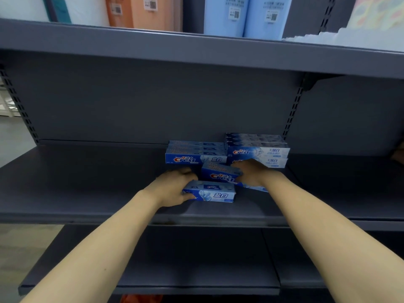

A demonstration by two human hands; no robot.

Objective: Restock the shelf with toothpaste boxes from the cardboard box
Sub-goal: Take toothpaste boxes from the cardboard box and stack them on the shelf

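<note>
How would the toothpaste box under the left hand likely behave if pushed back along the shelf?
The toothpaste box is a long flat-sided carton, so it would probably slide, not roll. The dark shelf looks smooth, so likely little drag. Gripped by one end in the left hand, it may swing sideways.

Upper shelf: orange packs (pixel 133 12) & blue packs (pixel 247 16) w/ QR labels.
</note>
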